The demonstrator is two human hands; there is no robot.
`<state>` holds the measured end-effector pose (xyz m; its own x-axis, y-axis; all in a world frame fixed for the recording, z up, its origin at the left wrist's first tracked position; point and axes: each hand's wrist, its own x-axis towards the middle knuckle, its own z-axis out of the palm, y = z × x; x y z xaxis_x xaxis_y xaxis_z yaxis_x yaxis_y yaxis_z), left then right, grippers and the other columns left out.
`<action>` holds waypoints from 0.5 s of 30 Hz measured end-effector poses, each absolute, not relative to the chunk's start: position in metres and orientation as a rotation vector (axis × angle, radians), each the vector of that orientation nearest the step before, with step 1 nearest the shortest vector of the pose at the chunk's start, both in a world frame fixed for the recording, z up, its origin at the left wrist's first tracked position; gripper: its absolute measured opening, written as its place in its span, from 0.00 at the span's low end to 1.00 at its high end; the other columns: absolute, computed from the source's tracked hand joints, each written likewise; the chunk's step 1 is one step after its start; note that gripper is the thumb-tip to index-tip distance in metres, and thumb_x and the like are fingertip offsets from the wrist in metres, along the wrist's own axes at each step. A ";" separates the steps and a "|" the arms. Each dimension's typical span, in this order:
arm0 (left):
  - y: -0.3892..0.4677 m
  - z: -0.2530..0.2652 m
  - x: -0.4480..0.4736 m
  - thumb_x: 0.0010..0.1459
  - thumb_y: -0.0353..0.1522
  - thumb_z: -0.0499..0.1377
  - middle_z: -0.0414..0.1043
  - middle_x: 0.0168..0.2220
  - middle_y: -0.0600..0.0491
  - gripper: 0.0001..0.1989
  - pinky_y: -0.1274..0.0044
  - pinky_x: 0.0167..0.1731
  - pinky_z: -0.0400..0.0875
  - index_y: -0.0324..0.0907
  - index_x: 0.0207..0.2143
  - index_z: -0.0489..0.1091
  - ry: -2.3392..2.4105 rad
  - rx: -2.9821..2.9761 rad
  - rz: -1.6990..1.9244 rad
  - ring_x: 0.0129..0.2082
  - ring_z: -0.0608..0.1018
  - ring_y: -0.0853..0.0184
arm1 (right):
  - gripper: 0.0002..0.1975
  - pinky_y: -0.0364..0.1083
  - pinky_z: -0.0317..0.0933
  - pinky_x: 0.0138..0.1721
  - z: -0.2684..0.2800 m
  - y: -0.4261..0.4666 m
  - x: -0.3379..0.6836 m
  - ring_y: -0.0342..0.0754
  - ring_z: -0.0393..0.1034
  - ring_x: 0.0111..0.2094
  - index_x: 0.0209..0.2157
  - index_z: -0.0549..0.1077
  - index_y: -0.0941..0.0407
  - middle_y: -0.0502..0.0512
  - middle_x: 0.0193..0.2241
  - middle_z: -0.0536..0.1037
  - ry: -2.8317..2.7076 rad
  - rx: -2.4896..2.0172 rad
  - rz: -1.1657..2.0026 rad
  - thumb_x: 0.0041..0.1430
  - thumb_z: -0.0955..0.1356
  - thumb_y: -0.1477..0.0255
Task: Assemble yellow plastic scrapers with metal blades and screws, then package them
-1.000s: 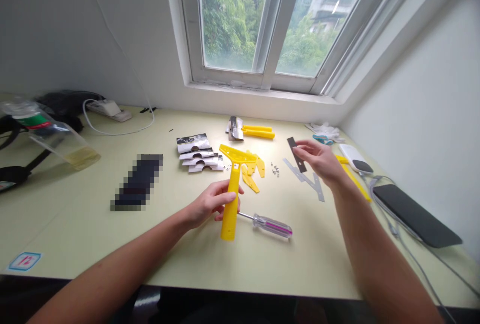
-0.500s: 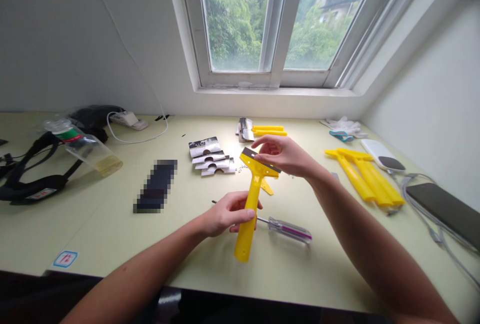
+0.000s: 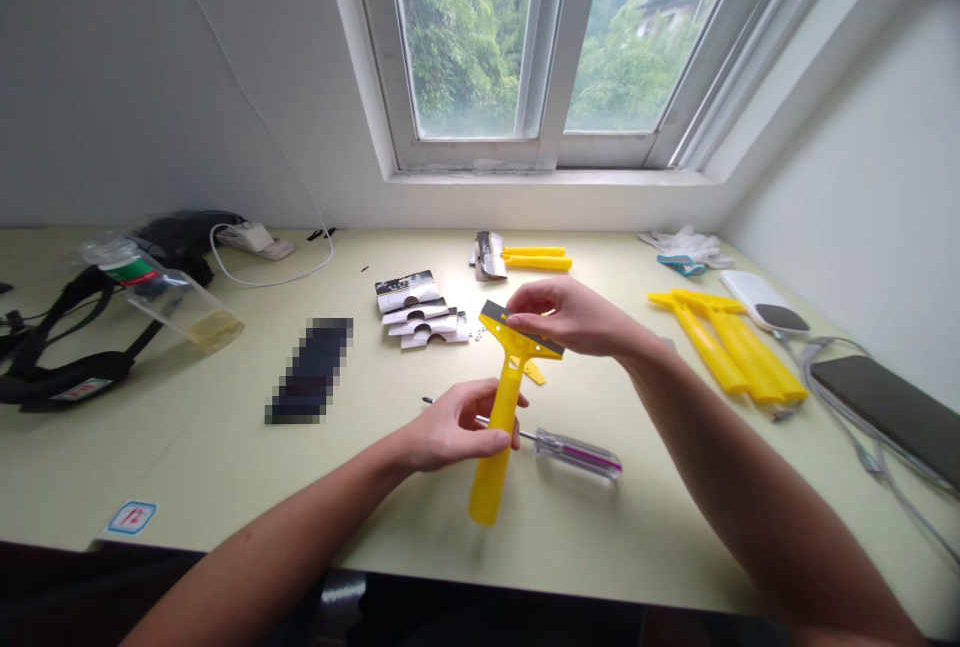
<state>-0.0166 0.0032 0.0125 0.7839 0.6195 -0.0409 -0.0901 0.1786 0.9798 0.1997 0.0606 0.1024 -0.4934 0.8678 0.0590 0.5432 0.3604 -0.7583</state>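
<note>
Your left hand [image 3: 457, 427] is closed around the handle of the yellow scraper [image 3: 507, 397], thumb across the front, holding it tilted above the table. Your right hand [image 3: 574, 317] has thumb and fingertips pinched on the dark blade [image 3: 493, 313], which lies along the scraper's head; your fingers hide its middle. The clearest writing is well left of your left grip and nearer you: a blue-bordered sticker [image 3: 132, 517] with a red handwritten number, seemingly 12. Farther out on that side, the tilted bottle [image 3: 169, 297] wears a green and red label too small to read, as is the print on the cardboard sleeves [image 3: 420, 307] beyond your left hand. Close in, the clear-handled screwdriver [image 3: 577, 455] lies under your left hand, its shaft passing behind the fingers. A yellow plastic piece [image 3: 535, 373] sits just beneath the scraper's head; more yellow scrapers [image 3: 705, 347] lie right of your right hand.
</note>
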 end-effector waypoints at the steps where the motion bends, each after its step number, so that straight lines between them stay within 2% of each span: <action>1: 0.003 0.012 -0.016 0.54 0.37 0.65 0.73 0.35 0.48 0.21 0.73 0.39 0.68 0.38 0.49 0.68 0.477 1.284 0.533 0.36 0.74 0.65 | 0.14 0.41 0.58 0.26 0.102 0.061 0.200 0.42 0.68 0.28 0.33 0.76 0.59 0.53 0.28 0.77 -2.168 -1.236 0.931 0.57 0.68 0.61; 7: 0.003 0.008 -0.014 0.54 0.37 0.66 0.73 0.34 0.46 0.22 0.73 0.37 0.68 0.37 0.48 0.68 0.459 1.169 0.536 0.33 0.74 0.66 | 0.10 0.41 0.62 0.29 0.099 0.062 0.201 0.43 0.70 0.30 0.36 0.78 0.57 0.52 0.30 0.78 -2.160 -1.340 0.923 0.56 0.68 0.66; 11: 0.006 0.005 -0.014 0.53 0.37 0.66 0.73 0.34 0.46 0.21 0.74 0.37 0.68 0.37 0.47 0.69 0.469 1.120 0.548 0.34 0.74 0.66 | 0.12 0.40 0.63 0.28 0.099 0.065 0.206 0.42 0.71 0.29 0.42 0.76 0.57 0.53 0.32 0.79 -2.107 -1.415 0.962 0.57 0.67 0.68; 15: 0.011 0.003 -0.017 0.54 0.35 0.65 0.73 0.34 0.47 0.19 0.75 0.35 0.68 0.38 0.47 0.69 0.480 1.062 0.639 0.33 0.74 0.67 | 0.14 0.42 0.65 0.37 0.084 0.083 0.223 0.43 0.73 0.35 0.44 0.75 0.55 0.54 0.40 0.79 -2.063 -1.604 0.657 0.61 0.62 0.69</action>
<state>-0.0170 0.0112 0.0032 0.7251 0.6862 -0.0581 -0.2474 0.3382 0.9080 0.2227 0.0828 0.0843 -0.2276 0.9722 0.0549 0.7614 0.2128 -0.6124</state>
